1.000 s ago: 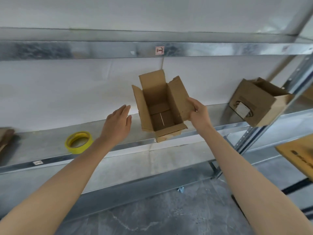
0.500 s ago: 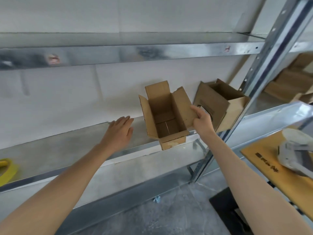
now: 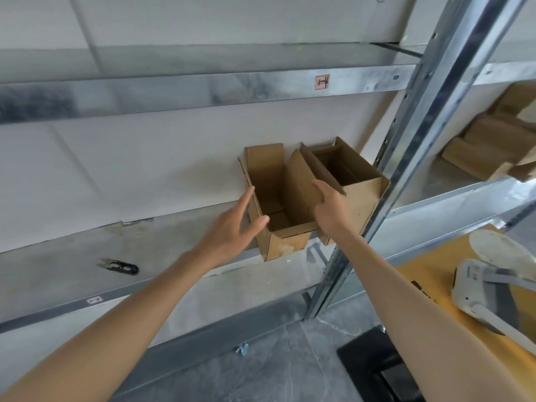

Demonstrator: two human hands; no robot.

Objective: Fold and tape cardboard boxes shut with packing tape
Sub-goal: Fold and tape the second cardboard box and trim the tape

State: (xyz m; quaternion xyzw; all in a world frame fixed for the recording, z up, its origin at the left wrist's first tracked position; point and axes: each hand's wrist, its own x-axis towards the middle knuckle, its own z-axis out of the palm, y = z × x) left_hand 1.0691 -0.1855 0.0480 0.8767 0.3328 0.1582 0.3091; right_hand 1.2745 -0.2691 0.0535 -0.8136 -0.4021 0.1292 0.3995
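Near the front edge of the metal shelf (image 3: pixel 72 274), toward its left, lie small black snips (image 3: pixel 119 266). The left hand (image 3: pixel 232 230) reaches with fingers spread apart, touching the left wall of the open cardboard box (image 3: pixel 278 195), which overhangs the shelf's front edge. The right hand (image 3: pixel 329 208) pinches that box's right flap. A second open box (image 3: pixel 358 195) stands just beside it, against the upright post (image 3: pixel 406 158).

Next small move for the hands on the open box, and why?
Probably close the left hand on the left wall of the open box. That hand is spread, fingertips at the wall but not gripping, while the right hand already holds the right flap. The flaps stand open, and the box overhangs the shelf edge, so it likely needs both hands before folding.
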